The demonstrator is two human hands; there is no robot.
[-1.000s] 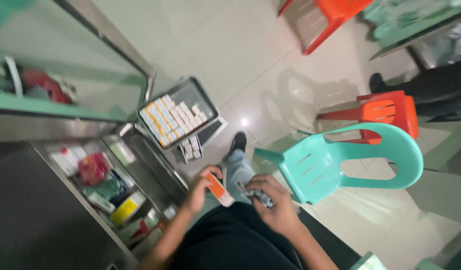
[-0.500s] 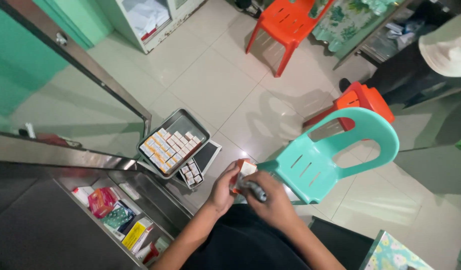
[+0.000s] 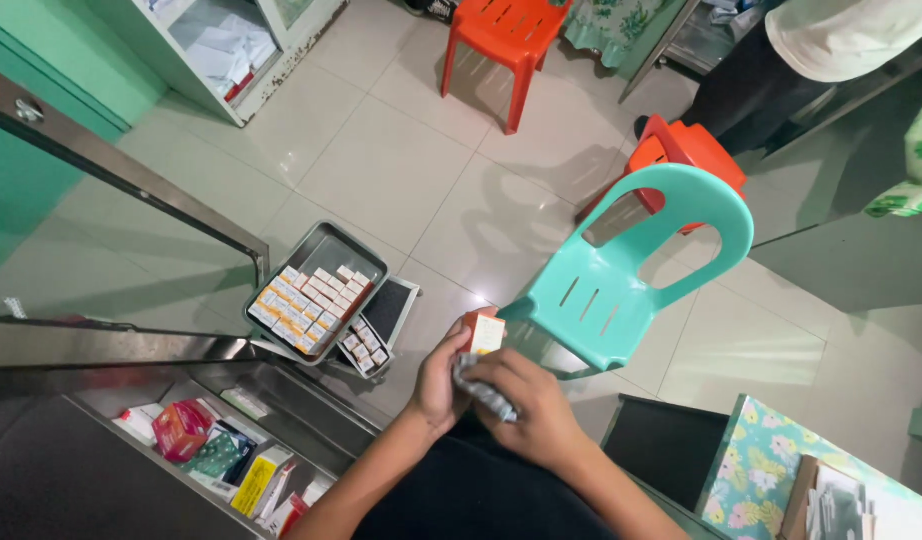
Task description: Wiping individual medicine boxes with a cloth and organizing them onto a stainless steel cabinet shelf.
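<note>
My left hand holds a small orange and white carton upright in front of my lap. My right hand grips a silvery blister strip just below the carton's open end, and the two hands touch. On the floor to the left lies a metal tray filled with several small orange and white cartons. A smaller black tray beside it has a few more.
A teal plastic chair stands right of my hands, with orange stools beyond it. A metal drawer with coloured packets is open at the lower left. Another person stands at the top right. A floral box sits at the lower right.
The hands came together: the carton went from held apart in my left hand to upright against the strip in my right. The view swung so the chair and tray sit more central.
</note>
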